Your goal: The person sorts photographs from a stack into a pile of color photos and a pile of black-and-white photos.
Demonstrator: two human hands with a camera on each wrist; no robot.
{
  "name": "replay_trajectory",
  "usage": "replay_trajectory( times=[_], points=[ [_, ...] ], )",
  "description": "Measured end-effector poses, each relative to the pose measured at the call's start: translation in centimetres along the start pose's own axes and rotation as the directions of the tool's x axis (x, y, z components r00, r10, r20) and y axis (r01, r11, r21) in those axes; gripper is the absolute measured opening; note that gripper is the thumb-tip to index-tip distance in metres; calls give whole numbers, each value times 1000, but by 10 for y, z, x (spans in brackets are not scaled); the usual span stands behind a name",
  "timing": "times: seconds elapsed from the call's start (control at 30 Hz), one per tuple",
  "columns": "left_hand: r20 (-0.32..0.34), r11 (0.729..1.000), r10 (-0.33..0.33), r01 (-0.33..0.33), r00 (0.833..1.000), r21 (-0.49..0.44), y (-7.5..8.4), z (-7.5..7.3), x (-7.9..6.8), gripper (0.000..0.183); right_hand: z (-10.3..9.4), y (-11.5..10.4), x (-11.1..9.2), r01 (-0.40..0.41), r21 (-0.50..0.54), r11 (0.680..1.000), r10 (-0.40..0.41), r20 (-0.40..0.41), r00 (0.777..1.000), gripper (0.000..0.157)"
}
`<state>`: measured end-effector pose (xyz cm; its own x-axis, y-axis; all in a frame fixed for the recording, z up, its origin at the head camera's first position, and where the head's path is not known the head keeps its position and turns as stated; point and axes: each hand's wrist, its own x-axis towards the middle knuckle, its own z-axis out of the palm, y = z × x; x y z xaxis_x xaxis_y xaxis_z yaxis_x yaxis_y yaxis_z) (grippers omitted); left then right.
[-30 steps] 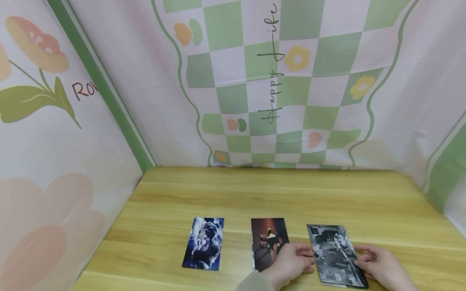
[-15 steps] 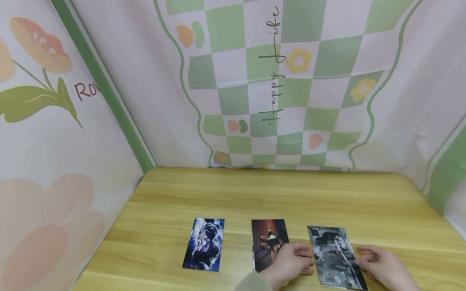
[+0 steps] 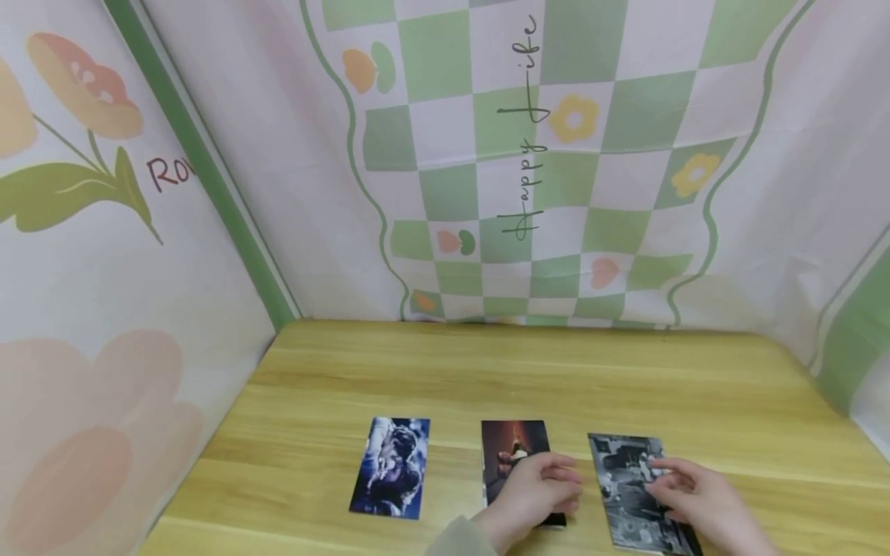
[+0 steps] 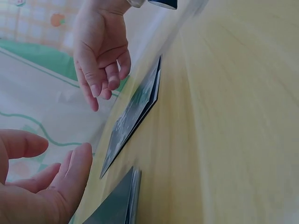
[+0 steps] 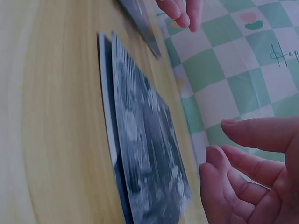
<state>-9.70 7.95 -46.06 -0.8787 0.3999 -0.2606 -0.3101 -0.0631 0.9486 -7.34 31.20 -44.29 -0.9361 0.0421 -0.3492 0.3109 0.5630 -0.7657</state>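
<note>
Three spots on the wooden table hold picture cards. A black-and-white photo card (image 3: 621, 494) tops a small pile at the right; in the right wrist view, another card shows beneath this photo card (image 5: 149, 135). My right hand (image 3: 698, 498) hovers over its right side with fingers loosely bent, holding nothing. A reddish-dark photo card (image 3: 495, 463) tops the middle pile, partly hidden by my left hand (image 3: 531, 486), whose relaxed fingers are apart from the cards. The left wrist view shows space between that hand (image 4: 51, 191) and the middle pile (image 4: 114, 203).
A blue-toned photo card (image 3: 389, 467) lies at the left of the table (image 3: 445, 363). Behind the table hangs a green-and-white checked cloth (image 3: 504, 193). A cloth with printed flowers (image 3: 76, 286) closes off the left side.
Both hands have come away from the right pile's edges. My right hand has moved left over the black-and-white card; my left hand has shifted slightly left over the middle pile. The cards stay put.
</note>
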Motion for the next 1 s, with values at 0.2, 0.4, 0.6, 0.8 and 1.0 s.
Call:
replay_trajectory(
  times=[0.2, 0.4, 0.6, 0.8, 1.0],
  points=[
    [-30, 1000, 20, -20, 999, 7, 2, -15, -2, 29, 12, -14, 0, 16, 70, 997, -16, -4, 1000, 51],
    [-23, 999, 26, -25, 999, 34, 3, -36, -6, 33, 24, -28, 2, 5, 127, 992, -5, -5, 1000, 47],
    [-24, 996, 50, -48, 998, 72, 10, -56, -13, 35, 36, -39, 7, -18, 165, 986, 17, 10, 1000, 49],
    [-24, 996, 55, -53, 998, 77, 16, -70, -16, 35, 46, -44, 6, 13, 191, 981, -14, 2, 1000, 48],
    [-52, 999, 43, -41, 998, 36, 15, -82, -20, 39, 56, -48, 8, 36, 231, 972, -41, 17, 999, 46]
  ],
)
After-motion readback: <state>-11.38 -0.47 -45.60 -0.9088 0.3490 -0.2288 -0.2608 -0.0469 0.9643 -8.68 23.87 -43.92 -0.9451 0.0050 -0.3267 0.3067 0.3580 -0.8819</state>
